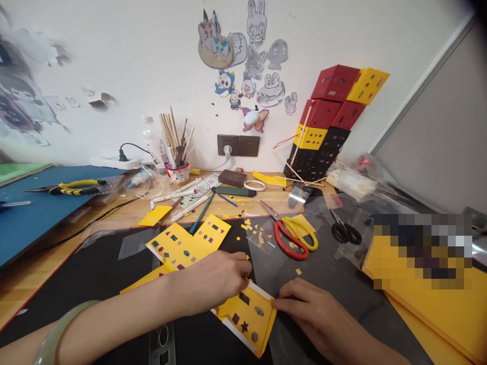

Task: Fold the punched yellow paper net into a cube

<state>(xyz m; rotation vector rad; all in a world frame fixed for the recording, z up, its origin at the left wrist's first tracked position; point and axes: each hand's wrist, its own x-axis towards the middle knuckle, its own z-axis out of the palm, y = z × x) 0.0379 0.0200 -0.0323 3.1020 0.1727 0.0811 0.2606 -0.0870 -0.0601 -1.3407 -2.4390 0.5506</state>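
Note:
A yellow cardboard cutout (205,238) with punched shapes and white strips along some edges lies across the black mat (125,314). My left hand (222,276) reaches over its middle with curled fingers pressed together near a white-edged flap; whatever lies between the fingertips is hidden. At the cutout's right end, my right hand (304,309) pinches the folded yellow edge between thumb and fingers. Red-handled scissors (291,241) and yellow-handled scissors (304,230) lie beyond my right hand, beside small yellow scraps (256,233).
Red, yellow and black boxes (323,121) are stacked at the back right. Black scissors (345,228) and yellow sheets (429,309) lie right. Pliers (76,187) rest on a blue board (41,218) at left. A brush cup (178,171) stands near the wall.

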